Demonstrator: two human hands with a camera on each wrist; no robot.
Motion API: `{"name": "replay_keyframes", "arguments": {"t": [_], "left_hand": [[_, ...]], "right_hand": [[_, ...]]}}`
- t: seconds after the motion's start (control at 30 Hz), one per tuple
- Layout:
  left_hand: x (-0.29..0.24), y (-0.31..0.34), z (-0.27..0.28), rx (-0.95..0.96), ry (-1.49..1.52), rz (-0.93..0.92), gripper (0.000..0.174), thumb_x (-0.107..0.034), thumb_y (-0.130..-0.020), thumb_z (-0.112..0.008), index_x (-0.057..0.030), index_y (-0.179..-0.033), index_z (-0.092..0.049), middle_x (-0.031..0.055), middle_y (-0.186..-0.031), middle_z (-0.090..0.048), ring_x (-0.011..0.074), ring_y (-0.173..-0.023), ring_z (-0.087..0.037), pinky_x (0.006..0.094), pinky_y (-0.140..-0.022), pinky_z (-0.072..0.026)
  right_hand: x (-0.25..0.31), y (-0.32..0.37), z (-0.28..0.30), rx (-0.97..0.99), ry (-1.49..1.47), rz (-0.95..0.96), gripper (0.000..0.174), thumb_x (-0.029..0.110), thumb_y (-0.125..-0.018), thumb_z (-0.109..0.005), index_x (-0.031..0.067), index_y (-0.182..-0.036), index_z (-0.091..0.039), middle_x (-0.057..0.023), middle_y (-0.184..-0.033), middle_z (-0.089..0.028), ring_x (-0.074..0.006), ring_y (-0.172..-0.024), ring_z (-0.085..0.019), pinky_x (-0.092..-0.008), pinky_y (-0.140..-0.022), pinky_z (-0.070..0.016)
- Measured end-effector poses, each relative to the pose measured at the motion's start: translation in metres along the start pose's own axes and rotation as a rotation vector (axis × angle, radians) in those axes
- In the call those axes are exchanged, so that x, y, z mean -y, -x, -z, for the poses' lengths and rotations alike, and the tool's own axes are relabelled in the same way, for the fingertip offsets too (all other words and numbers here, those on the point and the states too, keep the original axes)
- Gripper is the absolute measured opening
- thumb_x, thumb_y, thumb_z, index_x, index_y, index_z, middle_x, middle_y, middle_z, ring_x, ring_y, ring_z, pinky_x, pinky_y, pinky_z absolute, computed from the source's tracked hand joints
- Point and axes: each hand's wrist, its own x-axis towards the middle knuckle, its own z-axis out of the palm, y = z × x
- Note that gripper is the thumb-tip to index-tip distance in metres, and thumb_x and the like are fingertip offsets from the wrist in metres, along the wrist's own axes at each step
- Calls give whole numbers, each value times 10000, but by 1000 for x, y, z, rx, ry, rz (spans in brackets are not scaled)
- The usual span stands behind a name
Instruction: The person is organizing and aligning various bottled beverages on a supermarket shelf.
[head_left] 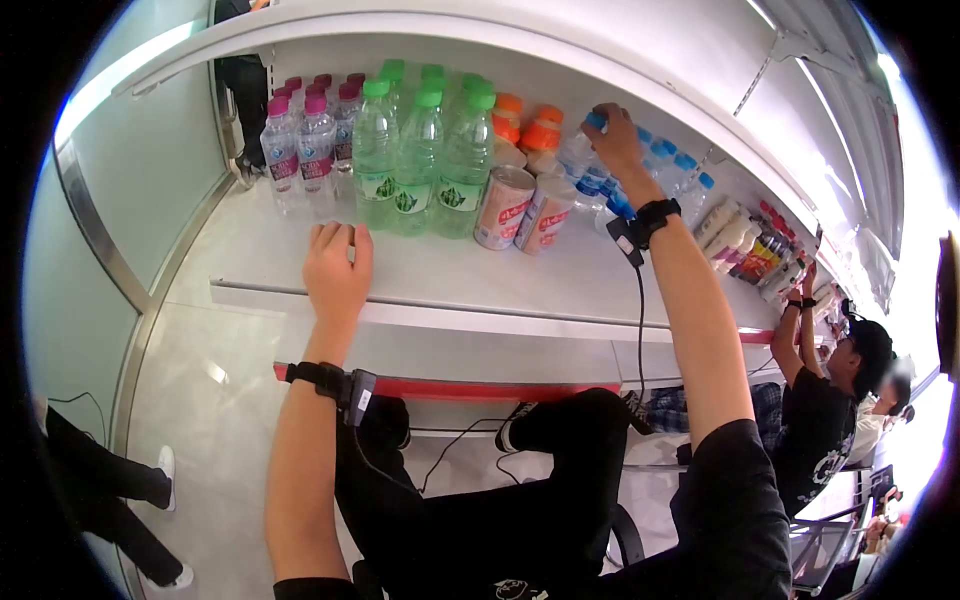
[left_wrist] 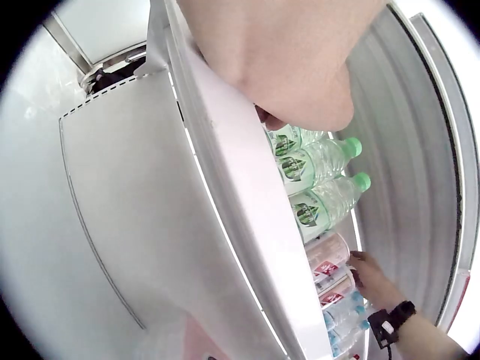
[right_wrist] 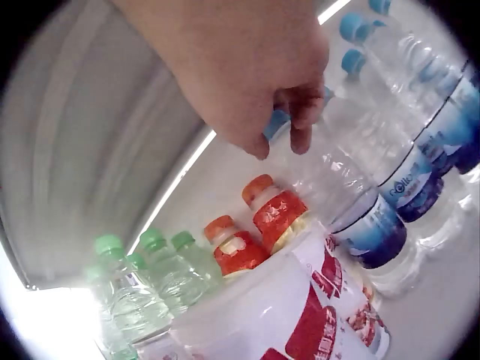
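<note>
My right hand (head_left: 617, 143) is over a row of clear water bottles with blue caps. In the right wrist view its thumb and fingers pinch the blue cap (right_wrist: 277, 124) of the nearest water bottle (right_wrist: 349, 195), which stands upright. My left hand (head_left: 338, 268) rests at the shelf's front edge with relaxed fingers, holding nothing. Right behind it are green-capped bottles (head_left: 411, 170), also seen beside the left hand in the left wrist view. Two pink-and-white cans (head_left: 505, 208) stand between these and the water bottles, with orange-capped bottles (head_left: 541, 135) behind them.
Magenta-capped bottles (head_left: 317, 140) fill the shelf's left end. An upper shelf (head_left: 400, 22) overhangs the bottles. White bottles and other packages (head_left: 728, 235) stand farther right, where another person (head_left: 825, 410) reaches into the shelving. Cables hang from both wrist cameras.
</note>
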Motion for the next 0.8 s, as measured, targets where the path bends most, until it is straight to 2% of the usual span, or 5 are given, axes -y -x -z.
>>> {"name": "replay_keyframes", "arguments": {"t": [0.13, 0.23, 0.47, 0.6, 0.8], "left_hand": [[0, 0, 0, 20, -12, 0, 276, -160, -915, -613, -18, -685, -558, 97, -713, -557, 315, -750, -547, 432, -638, -447], [1, -1, 0, 15, -22, -5, 275, -165, -916, -614, -18, -689, -566, 96, -714, -562, 313, -748, -547, 431, -639, -448], [-1, 1, -1, 22, -17, -15, 272, -167, -911, -616, -18, -687, -572, 90, -716, -565, 309, -757, -550, 436, -636, -449], [-1, 0, -2, 32, -18, 11, 277, -164, -905, -617, -17, -677, -563, 88, -712, -562, 308, -760, -550, 435, -636, -448], [1, -1, -2, 50, -35, 2, 282, -167, -905, -618, -17, -674, -560, 87, -708, -559, 308, -757, -546, 432, -633, -447]], "right_hand": [[32, 22, 38, 145, -161, -72, 481, 312, -869, -712, -24, -1203, -629, -186, -1145, -638, -289, -749, -706, -393, -730, -572], [19, 29, 46, 75, -172, -121, 466, 319, -877, -704, -22, -1190, -651, -179, -1117, -660, -226, -655, -697, -346, -652, -571], [-4, 29, 61, 46, -77, -250, 422, 311, -891, -680, -11, -1163, -684, -139, -778, -725, -223, -696, -713, -353, -683, -556], [-25, 19, 53, -3, 16, -177, 411, 322, -880, -687, -4, -1130, -697, -132, -833, -735, -195, -645, -706, -330, -613, -552], [-49, 6, 38, -51, 170, -15, 389, 309, -886, -658, 6, -1126, -707, -151, -792, -728, -229, -668, -713, -365, -715, -555]]}}
